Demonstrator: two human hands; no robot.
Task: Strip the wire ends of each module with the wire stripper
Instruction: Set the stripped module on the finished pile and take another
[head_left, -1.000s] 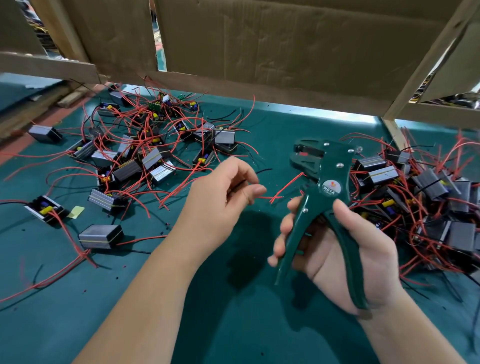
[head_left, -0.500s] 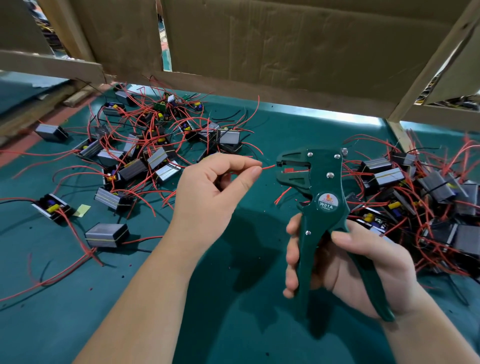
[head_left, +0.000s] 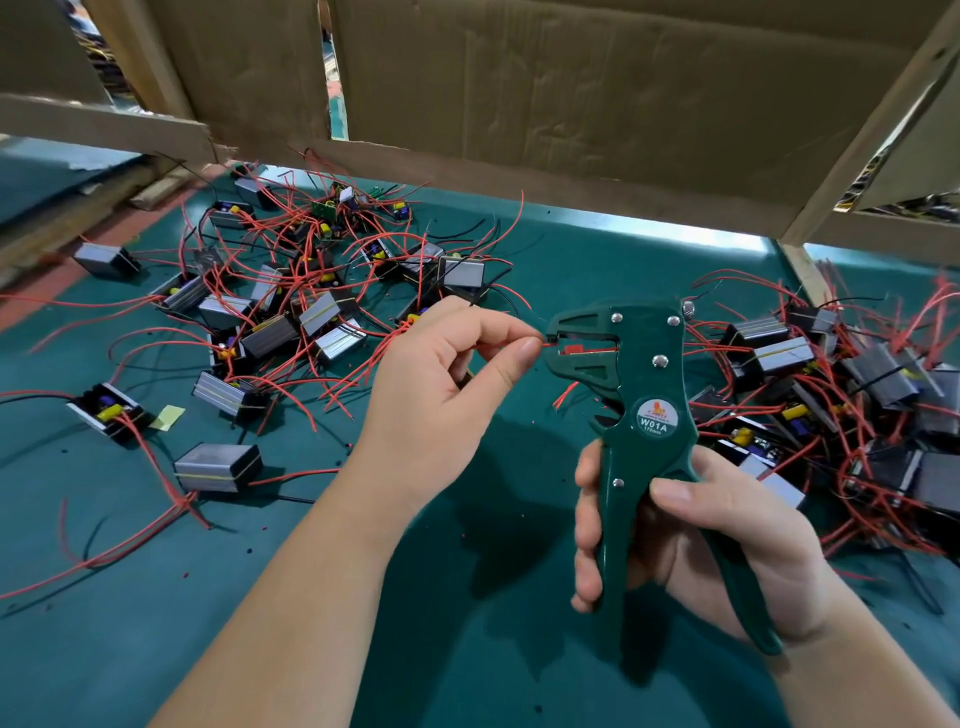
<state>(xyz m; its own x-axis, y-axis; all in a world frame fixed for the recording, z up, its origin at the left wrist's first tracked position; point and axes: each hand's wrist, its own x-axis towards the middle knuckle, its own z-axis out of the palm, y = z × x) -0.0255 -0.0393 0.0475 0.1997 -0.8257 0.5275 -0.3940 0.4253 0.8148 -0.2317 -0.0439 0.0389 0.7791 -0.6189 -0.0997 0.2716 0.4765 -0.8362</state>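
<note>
My right hand (head_left: 691, 540) grips the handles of a dark green wire stripper (head_left: 644, 415), held upright with its jaws pointing left. My left hand (head_left: 441, 384) pinches a thin red wire (head_left: 501, 344) between thumb and forefinger. The wire's tip sits in the stripper's jaws. Several small grey modules with red and black leads lie in a heap (head_left: 291, 322) at the left. A second heap of modules (head_left: 831, 395) lies at the right, behind the stripper.
The work surface is a green mat (head_left: 467, 623) dotted with tiny bits of red and black insulation. A cardboard and wood partition (head_left: 571, 104) closes off the back. A yellow scrap (head_left: 167, 417) lies by the left modules.
My left hand has brought the red wire's end rightward into the stripper's jaws. The stripper has risen and shifted left to meet it.
</note>
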